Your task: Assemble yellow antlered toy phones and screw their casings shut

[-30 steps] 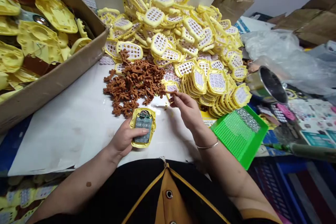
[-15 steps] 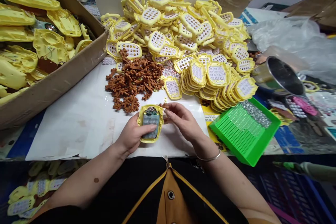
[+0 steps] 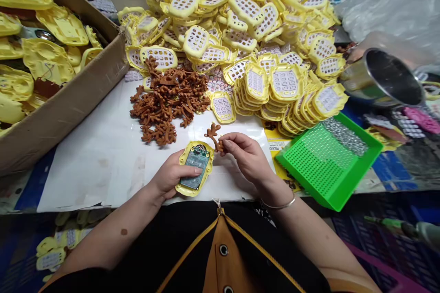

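Left hand (image 3: 172, 174) holds yellow shell (image 3: 208, 165); right hand (image 3: 246, 155), brown piece (image 3: 213, 131).

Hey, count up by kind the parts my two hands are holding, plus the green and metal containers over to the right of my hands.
Yellow casing, in the left hand: 1
Brown branched piece, in the right hand: 1
Green tray: 1
Metal pot: 1
Total: 4

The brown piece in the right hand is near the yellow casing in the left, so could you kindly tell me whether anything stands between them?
Nothing visible stands between the brown piece in the right hand and the yellow casing in the left hand. The left thumb lies across the casing's board, not between the two.
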`<state>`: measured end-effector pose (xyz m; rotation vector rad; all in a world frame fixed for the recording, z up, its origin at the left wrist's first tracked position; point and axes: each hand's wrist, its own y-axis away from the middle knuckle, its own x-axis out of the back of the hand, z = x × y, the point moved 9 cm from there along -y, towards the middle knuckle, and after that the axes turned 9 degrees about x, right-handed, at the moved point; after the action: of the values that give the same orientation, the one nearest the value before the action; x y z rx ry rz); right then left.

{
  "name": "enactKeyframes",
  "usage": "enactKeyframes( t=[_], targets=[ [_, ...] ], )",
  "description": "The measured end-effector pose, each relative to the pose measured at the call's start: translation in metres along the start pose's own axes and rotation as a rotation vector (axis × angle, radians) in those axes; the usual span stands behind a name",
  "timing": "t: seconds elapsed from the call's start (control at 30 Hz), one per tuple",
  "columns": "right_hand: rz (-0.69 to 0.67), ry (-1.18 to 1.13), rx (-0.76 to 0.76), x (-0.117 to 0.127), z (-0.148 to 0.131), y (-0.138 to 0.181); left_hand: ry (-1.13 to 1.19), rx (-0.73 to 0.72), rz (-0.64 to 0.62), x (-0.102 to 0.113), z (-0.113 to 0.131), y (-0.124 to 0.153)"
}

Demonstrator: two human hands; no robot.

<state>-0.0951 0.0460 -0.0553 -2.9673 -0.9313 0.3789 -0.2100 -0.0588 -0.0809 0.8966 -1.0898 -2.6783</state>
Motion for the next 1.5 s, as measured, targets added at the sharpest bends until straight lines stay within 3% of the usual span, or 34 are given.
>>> enactKeyframes(
  t=[0.2,0.33,0.43,0.67,0.77,0.87,0.97,1.13,1.2,1.33,1.4,1.5],
  targets=[
    [-0.082,0.236,0.088,-0.007,-0.010,-0.001,-0.057,0.018,-0.004,-0.003,-0.003,-0.004],
    [-0.213,0.680,0.408,-0.018,-0.036,0.001,-0.106,0.014,0.043,-0.001,-0.003,-0.004],
    [-0.257,0.810,0.534,-0.024,-0.043,0.003,-0.118,0.024,0.035,-0.001,-0.003,-0.006],
    [-0.224,0.404,0.076,-0.009,-0.007,-0.010,-0.059,0.066,-0.085,-0.007,-0.003,-0.007],
    [-0.154,0.185,-0.052,-0.006,0.002,-0.012,-0.112,0.085,-0.101,-0.010,-0.006,-0.007],
    [-0.197,0.101,-0.108,-0.017,0.007,-0.013,-0.198,0.104,-0.106,-0.011,-0.010,-0.007],
    [-0.223,0.198,-0.075,-0.023,0.004,-0.013,-0.254,0.115,-0.103,-0.011,-0.012,-0.007],
    [-0.244,0.664,0.356,-0.030,-0.032,-0.009,-0.422,0.079,-0.043,-0.008,-0.006,-0.008],
    [-0.224,0.613,0.294,-0.028,-0.025,-0.011,-0.450,0.073,-0.037,-0.007,-0.005,-0.008],
    [-0.216,0.265,-0.068,-0.025,0.010,-0.012,-0.362,0.077,-0.102,-0.009,-0.008,-0.007],
    [-0.242,0.258,-0.052,-0.025,0.006,-0.014,-0.301,0.070,-0.124,-0.010,-0.009,-0.006],
    [-0.191,0.481,0.136,-0.012,-0.016,-0.026,-0.130,0.044,-0.083,-0.006,-0.004,-0.005]
  ],
)
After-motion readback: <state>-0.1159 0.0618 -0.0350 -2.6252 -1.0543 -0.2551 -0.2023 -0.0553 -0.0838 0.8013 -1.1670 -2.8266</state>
